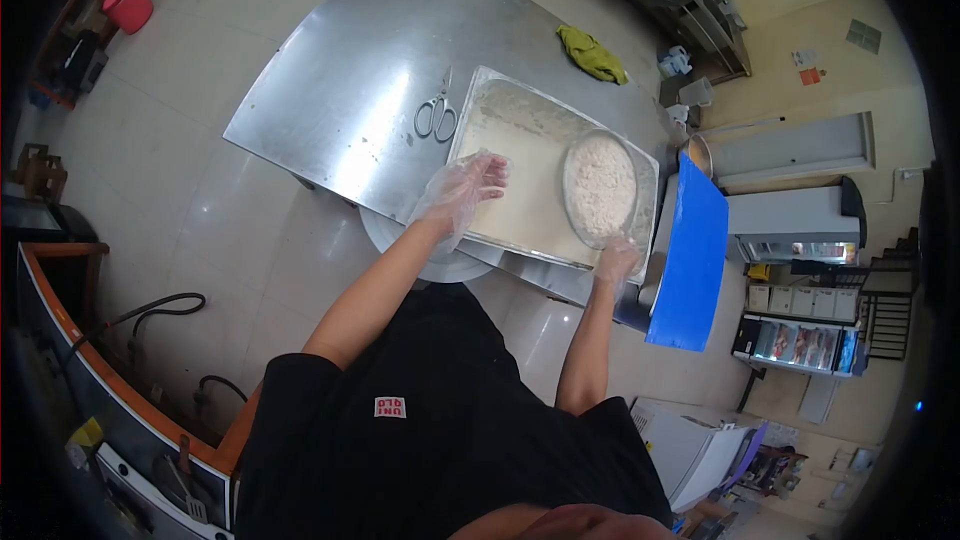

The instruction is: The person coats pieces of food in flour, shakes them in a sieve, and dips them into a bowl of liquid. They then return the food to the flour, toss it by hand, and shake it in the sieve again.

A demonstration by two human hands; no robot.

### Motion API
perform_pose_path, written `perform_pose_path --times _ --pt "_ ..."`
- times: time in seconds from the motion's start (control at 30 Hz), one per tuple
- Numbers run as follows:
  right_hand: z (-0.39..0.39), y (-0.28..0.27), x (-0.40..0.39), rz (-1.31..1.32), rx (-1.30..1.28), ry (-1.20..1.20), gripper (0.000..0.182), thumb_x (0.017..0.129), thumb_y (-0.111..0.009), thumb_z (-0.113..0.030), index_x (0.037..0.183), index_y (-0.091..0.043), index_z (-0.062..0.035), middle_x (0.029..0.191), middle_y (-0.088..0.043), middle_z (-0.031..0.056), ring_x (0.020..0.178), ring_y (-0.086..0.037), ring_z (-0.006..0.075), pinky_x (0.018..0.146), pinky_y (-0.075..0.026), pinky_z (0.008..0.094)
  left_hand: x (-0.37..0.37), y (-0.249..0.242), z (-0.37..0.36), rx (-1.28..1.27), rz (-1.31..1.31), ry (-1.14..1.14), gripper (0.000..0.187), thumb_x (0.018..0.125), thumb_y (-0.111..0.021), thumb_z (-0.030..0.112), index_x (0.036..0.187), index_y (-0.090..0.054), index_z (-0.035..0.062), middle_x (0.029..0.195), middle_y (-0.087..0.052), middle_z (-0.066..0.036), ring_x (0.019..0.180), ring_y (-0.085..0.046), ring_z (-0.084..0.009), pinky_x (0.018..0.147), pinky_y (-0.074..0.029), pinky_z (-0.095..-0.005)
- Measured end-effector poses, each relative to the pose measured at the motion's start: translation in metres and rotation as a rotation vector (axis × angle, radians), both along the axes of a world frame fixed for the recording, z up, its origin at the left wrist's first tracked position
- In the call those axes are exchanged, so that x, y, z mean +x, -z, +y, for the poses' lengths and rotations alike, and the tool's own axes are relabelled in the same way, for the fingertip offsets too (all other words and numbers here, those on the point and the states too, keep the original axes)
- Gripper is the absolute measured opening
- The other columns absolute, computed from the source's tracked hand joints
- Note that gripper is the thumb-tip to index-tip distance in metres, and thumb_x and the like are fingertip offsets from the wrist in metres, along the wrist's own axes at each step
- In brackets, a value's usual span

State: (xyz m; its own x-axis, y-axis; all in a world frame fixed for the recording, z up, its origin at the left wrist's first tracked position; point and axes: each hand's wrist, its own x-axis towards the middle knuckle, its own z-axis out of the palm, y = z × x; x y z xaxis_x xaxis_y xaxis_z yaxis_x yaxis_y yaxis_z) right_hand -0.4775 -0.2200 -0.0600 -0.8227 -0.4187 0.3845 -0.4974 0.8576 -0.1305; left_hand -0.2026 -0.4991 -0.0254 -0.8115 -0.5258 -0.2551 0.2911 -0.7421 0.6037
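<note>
A rectangular metal tray (530,230) with a pale powdery layer lies on the steel table (350,50). At its right side sits a round sieve (568,190) filled with lumpy, whitish, floured pieces. My right hand (617,260), in a clear plastic glove, is closed on the near edge of the sieve. My left hand (480,178), also gloved, hovers over the tray's left part with its fingers apart and nothing in it. Grey-handled scissors (436,117) lie on the table just left of the tray.
A yellow-green cloth (592,54) lies near the table's far edge. Right of the tray stands a blue panel (690,260). Below the table's near edge, a round, pale basin (450,267) shows partly under my left arm.
</note>
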Motion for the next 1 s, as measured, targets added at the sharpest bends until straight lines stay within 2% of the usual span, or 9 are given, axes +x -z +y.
perform_pose_path --times 0.13,0.2,0.33,0.4,0.53,0.63,0.83,0.93,1.0 --pt "-0.023 -0.079 0.05 -0.3 -0.349 0.235 0.033 0.085 -0.052 -0.023 0.083 -0.064 0.007 0.077 -0.064 0.0264 0.072 -0.065 0.038 0.062 -0.045 0.0465 -0.001 0.005 0.004 -0.024 0.005 -0.024 0.039 0.096 -0.049 0.045 0.103 -0.06 0.0085 0.092 -0.057 -0.002 0.087 -0.057 -0.0128 0.079 -0.048 -0.0297" --pt "0.006 -0.028 0.018 -0.165 -0.265 0.153 0.034 0.084 -0.052 -0.025 0.082 -0.064 0.0064 0.074 -0.063 0.027 0.069 -0.064 0.0376 0.062 -0.045 0.0462 0.003 0.002 0.007 -0.016 -0.019 0.009 0.039 0.096 -0.048 0.045 0.105 -0.059 0.0088 0.093 -0.057 -0.002 0.088 -0.056 -0.0128 0.08 -0.047 -0.0298" --pt "0.004 -0.064 0.023 -0.198 -0.181 0.077 0.034 0.084 -0.053 -0.026 0.08 -0.063 0.0061 0.067 -0.062 0.0267 0.062 -0.062 0.0359 0.06 -0.044 0.0456 -0.003 -0.001 0.003 0.008 -0.051 -0.016 0.04 0.096 -0.048 0.046 0.107 -0.059 0.0091 0.094 -0.056 -0.001 0.088 -0.056 -0.013 0.081 -0.047 -0.0302" --pt "0.038 0.0 -0.022 -0.02 -0.12 0.089 0.034 0.083 -0.054 -0.026 0.077 -0.063 0.0063 0.066 -0.061 0.0263 0.06 -0.061 0.0358 0.059 -0.043 0.0453 0.005 -0.005 0.005 -0.007 -0.045 0.013 0.037 0.096 -0.049 0.041 0.108 -0.059 0.0082 0.096 -0.057 -0.002 0.091 -0.056 -0.0145 0.083 -0.047 -0.0319" --pt "0.013 -0.068 0.007 -0.072 -0.139 0.03 0.035 0.082 -0.055 -0.025 0.07 -0.061 0.0073 0.066 -0.061 0.0261 0.057 -0.059 0.0335 0.058 -0.041 0.0451 -0.002 0.008 0.0 0.049 0.009 -0.005 0.034 0.096 -0.051 0.038 0.108 -0.06 0.0072 0.098 -0.058 -0.004 0.092 -0.057 -0.0157 0.084 -0.047 -0.0336" --pt "0.031 -0.049 -0.025 -0.183 -0.321 0.23 0.036 0.086 -0.051 -0.027 0.074 -0.063 0.0052 0.069 -0.063 0.0244 0.065 -0.062 0.0395 0.06 -0.042 0.0492 0.002 0.005 -0.001 0.05 0.036 0.013 0.034 0.096 -0.052 0.037 0.107 -0.061 0.0067 0.099 -0.059 -0.004 0.091 -0.057 -0.0162 0.084 -0.048 -0.0338" --pt "0.028 -0.076 -0.015 -0.212 -0.375 0.166 0.035 0.085 -0.054 -0.027 0.078 -0.064 0.0061 0.072 -0.065 0.0218 0.062 -0.063 0.0327 0.057 -0.042 0.0462 0.002 0.0 -0.002 0.07 -0.002 -0.003 0.034 0.095 -0.052 0.037 0.107 -0.061 0.0064 0.098 -0.06 -0.004 0.092 -0.057 -0.0174 0.085 -0.047 -0.0351" --pt "0.075 0.004 -0.097 0.342 0.713 0.118 0.033 0.084 -0.054 -0.026 0.08 -0.065 0.0054 0.073 -0.067 0.0191 0.063 -0.064 0.0307 0.055 -0.042 0.0441 0.004 0.004 -0.001 0.046 0.07 0.027 0.033 0.095 -0.052 0.037 0.107 -0.061 0.0067 0.099 -0.059 -0.005 0.093 -0.057 -0.0177 0.085 -0.047 -0.0355" --pt "0.038 -0.067 -0.04 -0.061 -0.005 0.193 0.031 0.084 -0.054 -0.025 0.081 -0.065 0.0042 0.073 -0.067 0.0171 0.063 -0.065 0.0307 0.054 -0.043 0.0429 0.001 0.003 -0.003 0.053 0.061 -0.002 0.033 0.095 -0.052 0.037 0.107 -0.061 0.007 0.099 -0.059 -0.005 0.093 -0.057 -0.0179 0.086 -0.046 -0.0353"
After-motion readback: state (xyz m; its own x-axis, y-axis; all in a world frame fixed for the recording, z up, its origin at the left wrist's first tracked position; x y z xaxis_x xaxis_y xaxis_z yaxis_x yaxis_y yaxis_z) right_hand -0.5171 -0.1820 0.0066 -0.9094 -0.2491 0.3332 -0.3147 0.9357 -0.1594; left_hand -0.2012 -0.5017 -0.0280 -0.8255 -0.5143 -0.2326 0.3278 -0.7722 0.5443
